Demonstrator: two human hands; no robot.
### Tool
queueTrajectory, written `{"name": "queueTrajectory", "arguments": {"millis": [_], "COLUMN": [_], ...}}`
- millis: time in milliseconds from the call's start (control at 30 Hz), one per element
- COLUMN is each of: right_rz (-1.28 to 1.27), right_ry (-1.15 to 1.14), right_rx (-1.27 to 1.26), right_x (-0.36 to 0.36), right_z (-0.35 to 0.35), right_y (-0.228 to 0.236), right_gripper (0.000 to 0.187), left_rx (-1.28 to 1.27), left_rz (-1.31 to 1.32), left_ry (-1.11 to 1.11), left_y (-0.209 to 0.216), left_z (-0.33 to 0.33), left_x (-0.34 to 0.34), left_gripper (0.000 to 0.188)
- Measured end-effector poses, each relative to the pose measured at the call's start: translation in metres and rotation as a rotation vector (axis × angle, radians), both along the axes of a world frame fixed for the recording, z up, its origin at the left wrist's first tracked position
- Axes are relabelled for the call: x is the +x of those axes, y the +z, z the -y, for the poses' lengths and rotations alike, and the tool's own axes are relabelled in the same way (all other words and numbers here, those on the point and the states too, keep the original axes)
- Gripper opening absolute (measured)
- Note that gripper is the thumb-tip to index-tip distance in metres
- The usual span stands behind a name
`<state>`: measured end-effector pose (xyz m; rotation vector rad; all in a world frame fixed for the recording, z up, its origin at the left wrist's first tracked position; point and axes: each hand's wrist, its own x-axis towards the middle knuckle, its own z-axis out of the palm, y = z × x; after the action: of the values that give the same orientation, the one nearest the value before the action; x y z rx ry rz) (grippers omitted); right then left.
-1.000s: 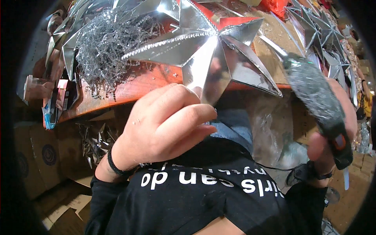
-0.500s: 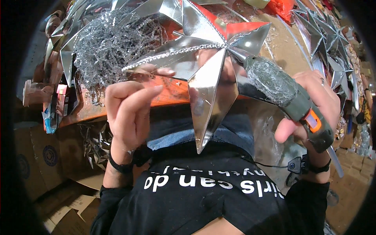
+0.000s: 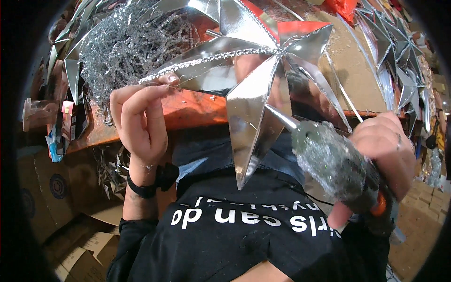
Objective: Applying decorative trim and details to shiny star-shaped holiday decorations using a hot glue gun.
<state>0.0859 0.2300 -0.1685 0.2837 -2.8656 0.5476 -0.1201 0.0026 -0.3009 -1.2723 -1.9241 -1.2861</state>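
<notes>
A large shiny silver star (image 3: 249, 122) with folded points lies over the table edge, one point hanging down toward my lap. Silver beaded trim (image 3: 211, 58) runs along the ridge of its left point to the centre. My left hand (image 3: 141, 117) has its fingers bent together at the tip of that left point, on the star's lower edge. My right hand (image 3: 385, 150) grips a dark green hot glue gun (image 3: 329, 160), its body wrapped in clear film and glue strands. The gun's metal nozzle is just below the star's centre; whether it touches the star I cannot tell.
A tangled heap of silver trim (image 3: 131, 56) lies at the left on the orange table (image 3: 192, 110). More silver stars (image 3: 399, 51) are piled at the far right, near a red plastic bag (image 3: 345, 9). Cardboard boxes (image 3: 51, 183) stand at the lower left.
My left hand has moved left and up to the tip of the star's left point. My right hand has lowered the glue gun, its nozzle leaving the star's centre.
</notes>
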Motion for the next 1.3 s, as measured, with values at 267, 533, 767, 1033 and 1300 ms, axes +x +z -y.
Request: {"name": "queueTrajectory", "arguments": {"millis": [267, 533, 767, 1033, 1300], "right_rz": [-0.107, -0.113, -0.077, -0.012, -0.307], "right_ry": [-0.023, -0.044, -0.050, 0.070, -0.131], "right_rx": [0.203, 0.117, -0.041, -0.027, 0.100], "right_x": [0.000, 0.006, 0.012, 0.018, 0.020], "right_z": [0.004, 0.006, 0.017, 0.018, 0.030], "right_y": [-0.009, -0.013, -0.010, -0.023, -0.034], "right_gripper": [0.078, 0.037, 0.040, 0.044, 0.047], "left_rx": [-0.050, -0.029, -0.040, -0.005, 0.037], "left_rz": [-0.055, -0.086, -0.044, -0.036, 0.017], "left_ry": [0.021, -0.022, -0.005, -0.043, -0.069], "left_y": [0.001, -0.002, -0.006, -0.012, -0.013], "left_z": [0.002, -0.001, 0.002, 0.000, -0.005], "left_x": [-0.003, -0.003, -0.003, -0.005, -0.005], "left_gripper": [0.018, 0.021, 0.019, 0.019, 0.020]}}
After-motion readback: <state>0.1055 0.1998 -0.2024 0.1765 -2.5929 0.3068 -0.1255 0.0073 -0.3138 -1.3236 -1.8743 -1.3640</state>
